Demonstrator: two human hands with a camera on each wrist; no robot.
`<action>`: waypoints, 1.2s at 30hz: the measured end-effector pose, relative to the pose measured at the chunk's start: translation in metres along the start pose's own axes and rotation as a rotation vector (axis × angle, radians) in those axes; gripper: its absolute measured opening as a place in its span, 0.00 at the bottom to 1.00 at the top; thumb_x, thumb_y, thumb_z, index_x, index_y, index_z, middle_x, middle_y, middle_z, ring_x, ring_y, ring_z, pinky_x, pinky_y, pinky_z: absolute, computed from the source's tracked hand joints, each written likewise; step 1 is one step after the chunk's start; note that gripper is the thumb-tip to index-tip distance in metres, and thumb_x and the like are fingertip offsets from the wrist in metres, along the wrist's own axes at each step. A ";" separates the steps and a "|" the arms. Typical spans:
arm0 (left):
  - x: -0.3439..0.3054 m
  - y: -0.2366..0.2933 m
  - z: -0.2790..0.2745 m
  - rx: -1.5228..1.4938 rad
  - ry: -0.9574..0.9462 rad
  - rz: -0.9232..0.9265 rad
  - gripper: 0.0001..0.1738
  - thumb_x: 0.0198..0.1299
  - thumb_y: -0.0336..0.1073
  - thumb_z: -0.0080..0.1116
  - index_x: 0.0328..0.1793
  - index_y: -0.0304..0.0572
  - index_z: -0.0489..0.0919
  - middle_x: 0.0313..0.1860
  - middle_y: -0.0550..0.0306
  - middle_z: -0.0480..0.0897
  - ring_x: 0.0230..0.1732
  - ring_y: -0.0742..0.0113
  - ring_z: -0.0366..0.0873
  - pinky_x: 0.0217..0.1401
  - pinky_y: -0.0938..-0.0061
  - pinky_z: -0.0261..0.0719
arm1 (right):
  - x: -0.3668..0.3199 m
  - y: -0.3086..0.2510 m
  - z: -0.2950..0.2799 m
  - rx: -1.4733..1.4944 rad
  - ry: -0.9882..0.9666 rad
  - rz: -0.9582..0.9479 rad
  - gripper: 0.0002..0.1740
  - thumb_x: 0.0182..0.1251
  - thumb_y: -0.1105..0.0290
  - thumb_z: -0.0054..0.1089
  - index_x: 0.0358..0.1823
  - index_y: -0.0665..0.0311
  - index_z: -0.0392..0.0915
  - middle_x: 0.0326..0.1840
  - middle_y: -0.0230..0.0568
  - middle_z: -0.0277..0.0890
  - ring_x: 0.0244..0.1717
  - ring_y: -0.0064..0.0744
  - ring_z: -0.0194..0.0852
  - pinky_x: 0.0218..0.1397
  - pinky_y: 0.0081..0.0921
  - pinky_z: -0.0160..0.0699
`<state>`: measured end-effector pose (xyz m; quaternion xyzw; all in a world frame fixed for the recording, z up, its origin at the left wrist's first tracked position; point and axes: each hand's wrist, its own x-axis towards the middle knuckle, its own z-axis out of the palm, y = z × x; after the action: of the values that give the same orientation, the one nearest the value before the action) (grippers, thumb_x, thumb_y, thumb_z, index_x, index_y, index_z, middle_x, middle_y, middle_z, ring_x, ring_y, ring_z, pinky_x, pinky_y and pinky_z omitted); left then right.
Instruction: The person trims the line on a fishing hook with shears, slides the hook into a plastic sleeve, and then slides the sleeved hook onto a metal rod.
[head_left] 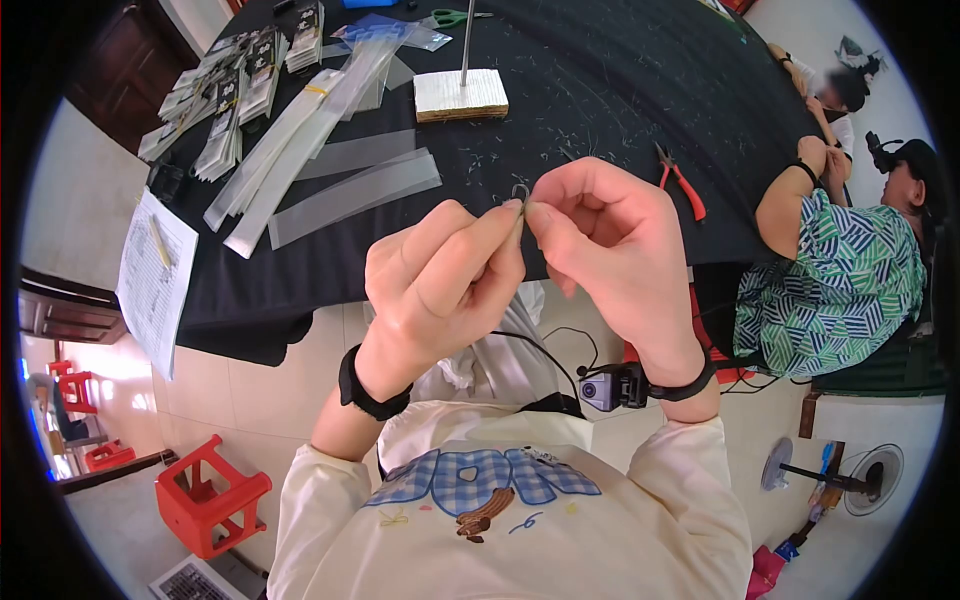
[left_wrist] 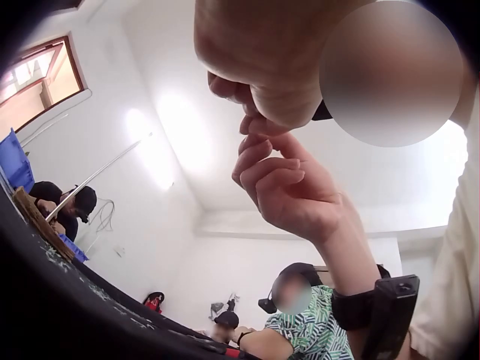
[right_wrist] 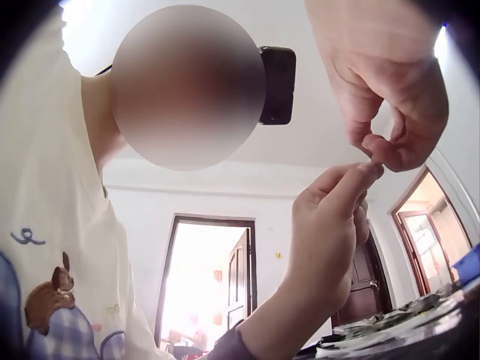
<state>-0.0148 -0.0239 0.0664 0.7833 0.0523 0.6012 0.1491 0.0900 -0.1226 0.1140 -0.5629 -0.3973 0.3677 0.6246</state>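
Close over the near edge of the black-covered table, both hands meet fingertip to fingertip. A small thin grey loop (head_left: 520, 190), like bent wire or cord, sticks up between them; its exact kind I cannot tell. My left hand (head_left: 440, 275) pinches it between thumb and forefinger, the other fingers curled in. My right hand (head_left: 620, 245) pinches at the same spot from the right side, thumb against forefinger. In the right wrist view, the left hand (right_wrist: 322, 225) and right hand (right_wrist: 405, 112) touch at their tips. The fingers hide the rest of the loop.
Clear plastic strips (head_left: 350, 195) and packs of printed cards (head_left: 240, 85) lie on the left. A white block (head_left: 462, 94) holds an upright metal rod (head_left: 468, 40). Red-handled pliers (head_left: 685, 190) lie to the right; green scissors (head_left: 455, 17) at the back. Another person (head_left: 830, 270) sits at right.
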 end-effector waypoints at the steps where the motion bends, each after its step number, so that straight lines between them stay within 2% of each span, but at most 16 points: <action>1: 0.000 0.001 -0.001 0.004 -0.014 -0.021 0.14 0.36 0.15 0.60 0.32 0.37 0.78 0.15 0.64 0.66 0.11 0.75 0.61 0.12 0.82 0.58 | 0.001 0.001 0.000 0.014 -0.005 -0.010 0.05 0.57 0.77 0.57 0.34 0.71 0.74 0.27 0.31 0.75 0.27 0.11 0.71 0.28 0.08 0.69; 10: 0.000 0.005 -0.003 -0.190 -0.015 -0.274 0.11 0.40 0.15 0.58 0.31 0.36 0.78 0.15 0.65 0.67 0.13 0.83 0.59 0.14 0.87 0.55 | 0.004 0.006 0.003 0.093 -0.028 -0.027 0.05 0.58 0.77 0.56 0.34 0.71 0.73 0.28 0.31 0.74 0.28 0.12 0.71 0.30 0.10 0.71; 14: -0.001 0.005 -0.002 -0.264 -0.007 -0.324 0.09 0.42 0.16 0.58 0.30 0.35 0.77 0.15 0.66 0.68 0.13 0.84 0.58 0.14 0.87 0.53 | 0.005 0.006 0.004 0.095 -0.028 -0.027 0.05 0.58 0.77 0.56 0.34 0.71 0.72 0.28 0.31 0.73 0.28 0.11 0.71 0.31 0.10 0.72; 19: -0.002 0.004 -0.003 -0.412 0.002 -0.483 0.07 0.45 0.16 0.57 0.30 0.35 0.77 0.16 0.67 0.67 0.15 0.86 0.56 0.16 0.87 0.50 | 0.004 0.007 0.004 0.087 -0.022 -0.028 0.05 0.58 0.77 0.56 0.35 0.72 0.72 0.28 0.30 0.73 0.28 0.11 0.70 0.31 0.09 0.71; 23: -0.001 0.005 -0.002 -0.365 0.020 -0.460 0.07 0.45 0.17 0.57 0.29 0.35 0.76 0.16 0.67 0.67 0.15 0.86 0.56 0.16 0.88 0.49 | 0.001 0.004 0.010 0.096 0.020 -0.002 0.06 0.58 0.77 0.57 0.35 0.72 0.73 0.27 0.30 0.73 0.27 0.11 0.70 0.29 0.09 0.70; 26: -0.001 0.006 -0.003 -0.319 0.019 -0.457 0.06 0.46 0.17 0.57 0.28 0.35 0.76 0.15 0.68 0.67 0.15 0.87 0.55 0.16 0.88 0.49 | -0.001 0.008 0.013 -0.047 0.135 -0.092 0.06 0.56 0.78 0.58 0.35 0.70 0.74 0.25 0.30 0.73 0.23 0.11 0.69 0.24 0.09 0.68; 28: -0.002 0.007 -0.003 -0.352 0.008 -0.536 0.06 0.46 0.17 0.58 0.27 0.35 0.76 0.15 0.68 0.66 0.15 0.87 0.55 0.16 0.88 0.50 | -0.001 0.018 0.012 -0.358 0.200 -0.396 0.06 0.53 0.79 0.60 0.34 0.68 0.76 0.23 0.31 0.73 0.18 0.13 0.68 0.19 0.11 0.64; 32: -0.002 0.008 -0.003 -0.363 -0.014 -0.568 0.06 0.46 0.17 0.58 0.27 0.35 0.76 0.15 0.68 0.67 0.15 0.87 0.55 0.16 0.88 0.50 | -0.004 0.020 0.017 -0.484 0.265 -0.467 0.07 0.51 0.79 0.63 0.33 0.66 0.76 0.22 0.33 0.72 0.14 0.17 0.67 0.16 0.13 0.62; 36: -0.002 0.009 -0.004 -0.308 -0.025 -0.500 0.06 0.45 0.17 0.58 0.28 0.35 0.76 0.15 0.66 0.68 0.14 0.85 0.56 0.15 0.87 0.52 | -0.006 0.019 0.019 -0.518 0.271 -0.458 0.08 0.50 0.80 0.63 0.33 0.66 0.76 0.22 0.33 0.72 0.14 0.18 0.67 0.16 0.15 0.63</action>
<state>-0.0197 -0.0318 0.0682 0.7217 0.1499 0.5369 0.4104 0.0698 -0.1186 0.0954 -0.6424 -0.5064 0.0277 0.5745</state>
